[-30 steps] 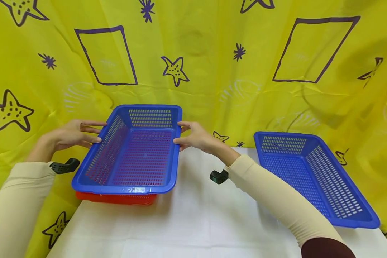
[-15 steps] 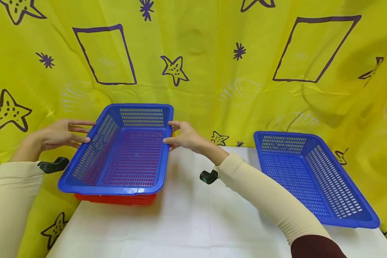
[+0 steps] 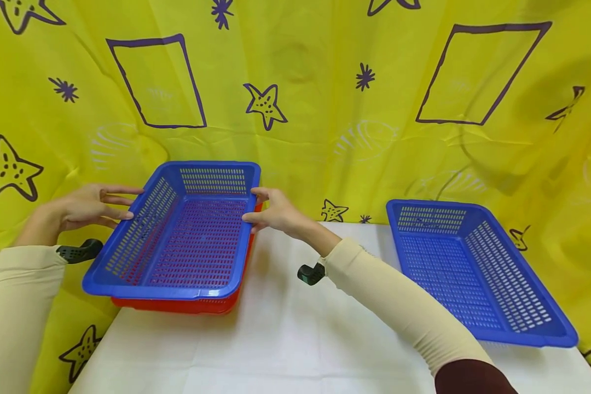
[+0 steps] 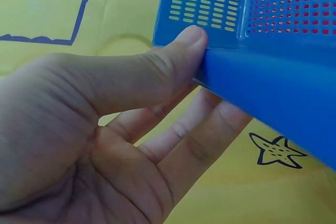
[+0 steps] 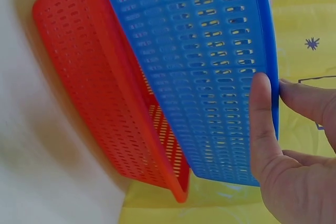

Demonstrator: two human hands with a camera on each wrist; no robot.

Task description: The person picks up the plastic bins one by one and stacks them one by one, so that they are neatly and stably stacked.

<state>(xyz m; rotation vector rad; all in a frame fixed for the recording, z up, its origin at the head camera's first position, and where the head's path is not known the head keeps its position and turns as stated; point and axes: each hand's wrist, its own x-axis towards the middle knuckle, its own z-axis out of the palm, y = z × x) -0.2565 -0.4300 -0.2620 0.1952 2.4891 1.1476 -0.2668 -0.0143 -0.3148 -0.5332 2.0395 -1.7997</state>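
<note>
A blue plastic basket (image 3: 162, 293) with slotted walls is held over a red basket (image 3: 177, 307) at the left of the table. My left hand (image 3: 86, 208) pinches its left rim, thumb on top and fingers beneath. On the opposite rim my right hand (image 3: 276, 212) grips with the thumb over the edge and the fingers against the outer wall. In the right wrist view, the blue wall (image 5: 210, 77) rises above the rim of the red basket (image 5: 79, 61), its lower part reaching inside. Red shows through the blue basket's floor holes.
Another blue basket (image 3: 502, 273) stands at the right side of the table, beyond my right forearm. A white cloth (image 3: 295, 339) covers the table. Behind and to the sides hangs a yellow curtain (image 3: 315, 109) with starfish drawings.
Both hands have carried the blue basket to the left, over the red basket, and lately slightly lower. More of the red basket's right side now shows. The right-hand blue basket has stayed in place.
</note>
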